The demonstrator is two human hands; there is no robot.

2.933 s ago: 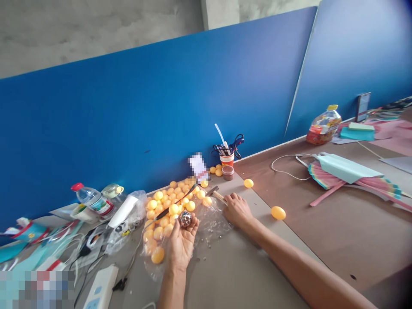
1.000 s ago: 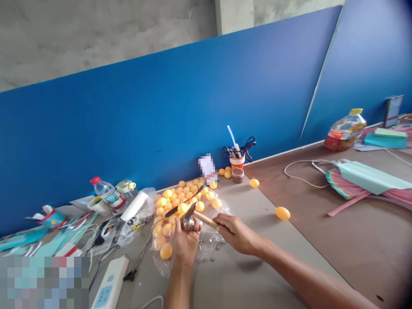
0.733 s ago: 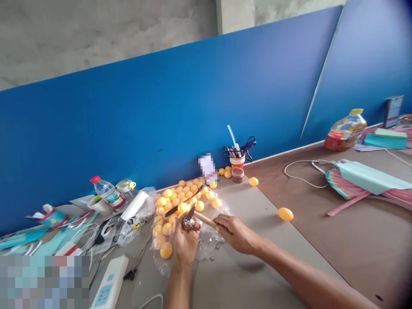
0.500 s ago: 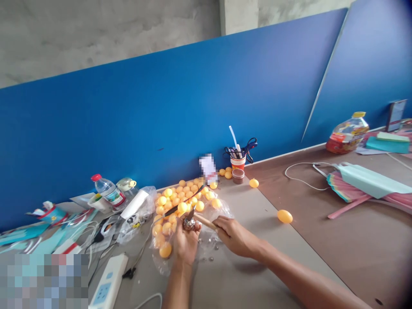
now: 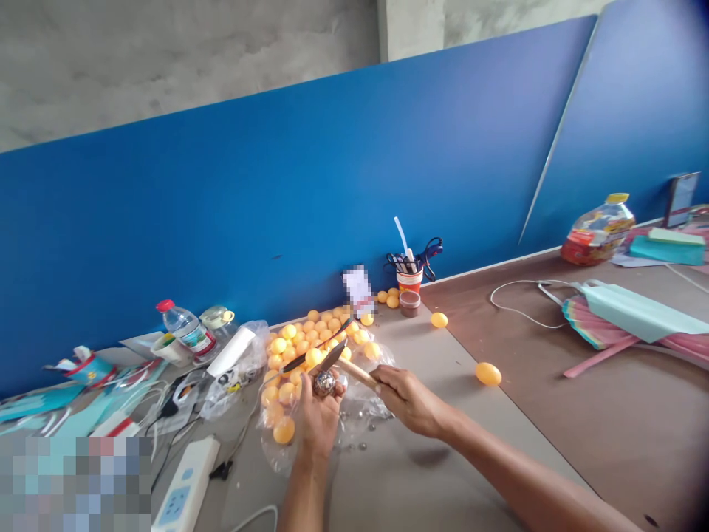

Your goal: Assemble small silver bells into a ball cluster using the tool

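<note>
My left hand (image 5: 320, 421) cradles a shiny, crumpled silver foil ball (image 5: 324, 383) with its fingers curled around the lower side. My right hand (image 5: 408, 400) grips the pale wooden handle of a hammer (image 5: 359, 373). Its dark metal head is raised just above the foil ball, and whether the two touch is hard to tell. Directly behind both hands, many orange balls (image 5: 288, 391) lie bunched on and in clear plastic wrap (image 5: 382, 403). A black strap-like cord (image 5: 299, 362) crosses over these balls.
Two loose orange balls, one nearer (image 5: 488, 374) and one farther (image 5: 439, 320), rest to the right. A power strip (image 5: 187, 484), a water bottle (image 5: 191, 332) and cables stand left. A cup of tools (image 5: 410, 281) is at the blue partition (image 5: 249, 222). Pink-and-teal items (image 5: 636, 310) lie far right.
The hammer head has lifted up and right from the foil ball, and my right hand has shifted slightly right. The loose orange balls have moved a little. My left hand keeps holding the foil ball.
</note>
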